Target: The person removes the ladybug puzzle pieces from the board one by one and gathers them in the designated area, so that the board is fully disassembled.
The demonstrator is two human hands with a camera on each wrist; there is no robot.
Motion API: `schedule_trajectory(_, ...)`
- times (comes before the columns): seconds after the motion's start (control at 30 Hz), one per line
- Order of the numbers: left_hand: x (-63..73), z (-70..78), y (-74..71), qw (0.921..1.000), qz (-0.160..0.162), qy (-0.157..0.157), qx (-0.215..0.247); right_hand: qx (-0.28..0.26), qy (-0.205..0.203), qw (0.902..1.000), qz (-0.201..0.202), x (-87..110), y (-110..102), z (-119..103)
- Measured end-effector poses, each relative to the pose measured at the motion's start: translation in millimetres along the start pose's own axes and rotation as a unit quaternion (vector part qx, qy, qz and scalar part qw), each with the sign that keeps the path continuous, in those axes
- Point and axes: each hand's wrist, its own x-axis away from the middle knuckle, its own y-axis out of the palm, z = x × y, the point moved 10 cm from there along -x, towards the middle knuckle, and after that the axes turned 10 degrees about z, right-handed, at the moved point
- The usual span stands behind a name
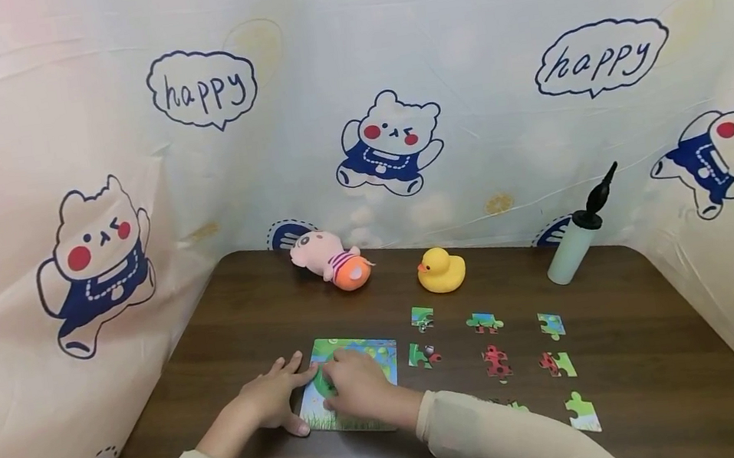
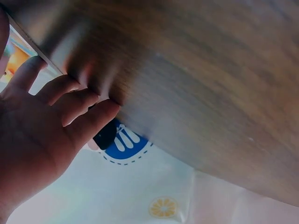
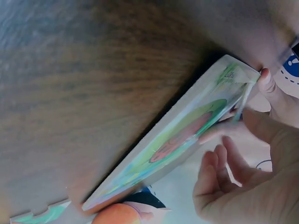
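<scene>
A square picture puzzle (image 1: 383, 352) with a green, blue and grassy print lies on the brown table. My left hand (image 1: 274, 396) rests at its left side, fingers spread, thumb by the near corner and index finger at the edge. Over the puzzle's middle is my right hand (image 1: 362, 386), its fingers bent downward. In the right wrist view, the thumb and a finger of that hand pinch a thin puzzle piece (image 3: 244, 101), tilted up from the board (image 3: 182, 135). The hand hides part of the picture in the head view.
Several loose puzzle pieces (image 1: 497, 363) lie spread out to the right, some partly behind the right sleeve (image 1: 498, 428). Toward the back stand a pink plush toy (image 1: 329, 257), a yellow rubber duck (image 1: 441, 271) and a pale hand pump (image 1: 574, 248). Printed cloth hangs around the table.
</scene>
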Motion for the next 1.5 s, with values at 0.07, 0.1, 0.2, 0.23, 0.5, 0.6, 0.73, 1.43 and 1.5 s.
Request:
schedule_trajectory(0.07, 0.6, 0.3, 0.2, 1.0000, -0.001, -0.001, -0.003, -0.030, 0.000, 0.9992, 0.027, -0.5, -6, -1)
schedule_trajectory(0.1, 0.6, 0.2, 0.2, 1.0000, 0.000, -0.001, -0.003, -0.049, 0.001, 0.9982, 0.035, -0.6, -9, -1)
schedule_trajectory(0.2, 0.7, 0.3, -0.4, 1.0000, -0.001, -0.003, -0.002, -0.111, 0.011, 0.9930, 0.039, -1.1, -13, -1)
schedule_trajectory(0.23, 0.7, 0.1, -0.4, 1.0000, -0.001, -0.004, -0.002, -0.134, 0.018, 0.9903, 0.033, -1.2, -13, 0)
schedule_trajectory(0.5, -1.1, 0.2, 0.0, 1.0000, -0.002, -0.004, 0.001, -0.266, 0.090, 0.9597, -0.019, 4.8, -16, 19)
schedule_trajectory(0.6, -5.6, 4.8, 2.5, 1.0000, -0.005, 0.001, 0.004, -0.276, 0.113, 0.9544, -0.015, 12.6, -26, 38)
schedule_trajectory(0.73, -4.7, 0.5, 7.1, 0.9998, -0.016, -0.008, 0.005, -0.274, 0.131, 0.9527, -0.006, 24.7, -35, 63)
schedule_trajectory(1.43, -5.6, 7.7, 2.3, 0.9996, -0.021, 0.000, 0.021, -0.142, 0.149, 0.9784, -0.021, 87.2, -34, 141)
schedule_trajectory(1.5, -5.0, 8.8, 2.8, 0.9995, -0.022, -0.001, 0.021, -0.125, 0.149, 0.9805, -0.023, 87.4, -33, 142)
